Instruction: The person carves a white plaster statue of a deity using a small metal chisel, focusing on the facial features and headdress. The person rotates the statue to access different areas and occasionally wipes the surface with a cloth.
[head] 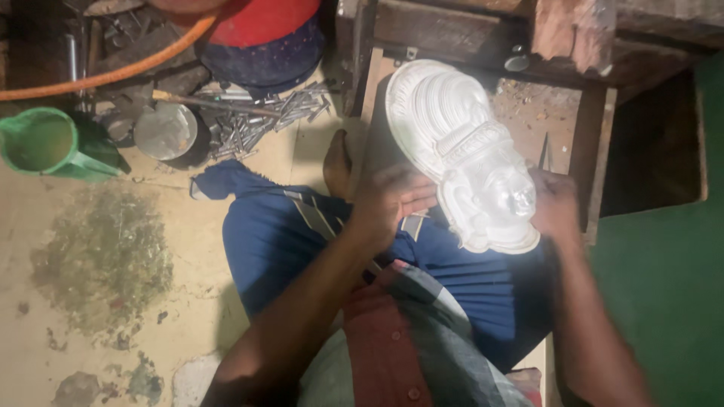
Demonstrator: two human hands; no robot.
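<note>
Both hands are on a white plaster relief mask [464, 151] that rests on the person's lap, propped against a blue-trousered knee. Left hand [388, 202] lies against the mask's left edge, fingers curled around the rim and gripping it to steady the piece. Right hand [554, 205] sits at the opposite side, beside the face part of the mask; it is blurred, and I cannot tell whether it is closed on a small tool or simply pressed to the plaster.

Seen from the head camera, the mask's long axis runs on a slant — the ornate crown end points up and to the left, away from the body, while the face end lies lower and to the right, closest to the right hand. So the mask lies between the two hands, with the left holding its flank and the right nearer the carved face.

Behind the mask stands a wooden frame [596, 143]. Off to the left, on the stained floor [98, 256], sit a green jug [45, 143], a heap of nails [264, 120], a round metal tin [166, 132] and a red and dark blue tub [264, 38], with an orange hose [113, 71] curving past.
</note>
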